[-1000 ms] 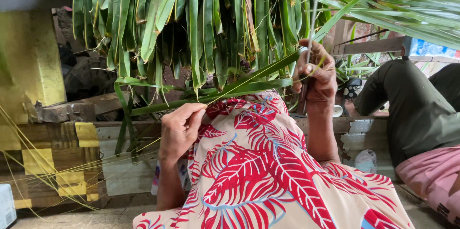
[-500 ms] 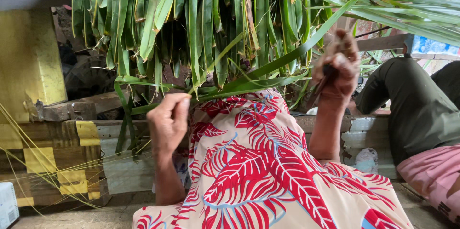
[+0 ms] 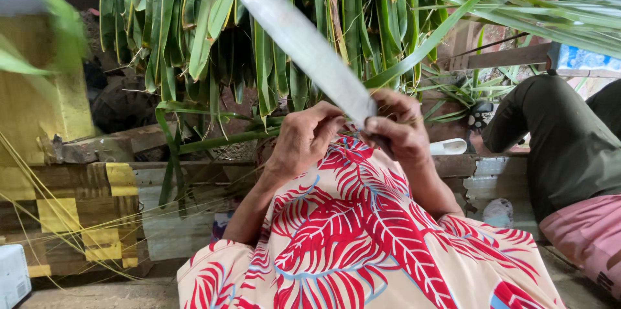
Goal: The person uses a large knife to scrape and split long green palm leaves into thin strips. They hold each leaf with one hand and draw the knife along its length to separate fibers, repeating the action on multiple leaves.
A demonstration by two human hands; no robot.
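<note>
Clearly clenched, right hand (image 3: 400, 131) fingers wrapped round the handle of a knife (image 3: 304, 44), pale blade running long toward eleven o'clock; left hand (image 3: 307, 138) loosely curled, just at nine o'clock of that grip, fingertips near the blade's base, contents untellable, over red-leafed cloth (image 3: 362, 244).

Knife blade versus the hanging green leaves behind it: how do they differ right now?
The knife blade is pale grey and motion-blurred; the hanging leaves are green and sharp. The blade slants up and left from the right hand, with the left hand beside it; the leaves hang straight down, untouched. The blade is one piece; the leaves are many. Both are long and narrow.
</note>
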